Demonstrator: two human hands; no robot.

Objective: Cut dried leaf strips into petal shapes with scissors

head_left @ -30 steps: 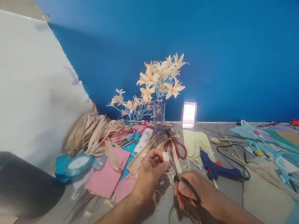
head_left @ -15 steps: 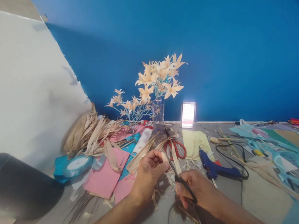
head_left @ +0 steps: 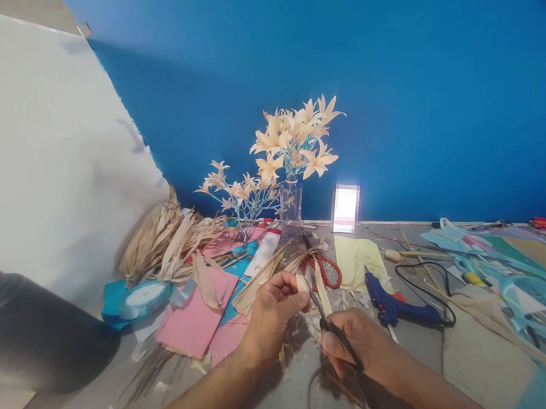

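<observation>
My left hand (head_left: 272,312) pinches a small pale piece of corn husk (head_left: 301,284) between thumb and fingers. My right hand (head_left: 366,347) is closed around black-handled scissors (head_left: 344,343), whose blades point up and left and meet the husk at my left fingertips. How far apart the blades are is too small to tell. Just beyond my hands lie red-handled scissors (head_left: 336,271) and strips of dry husk (head_left: 260,279). A blue hot glue gun (head_left: 403,308) rests to the right of my right hand.
Cream husk flowers (head_left: 295,138) stand in a clear vase (head_left: 291,212) against the blue wall. Left are a husk bundle (head_left: 148,240), a ribbon spool (head_left: 144,300), pink paper (head_left: 196,314) and a dark cylinder (head_left: 34,329). Yellow paper (head_left: 355,259) and a black cable (head_left: 452,302) lie right.
The view has shifted very slightly. Both hands keep nearly the same pose, with the husk piece and the scissors still held close together.
</observation>
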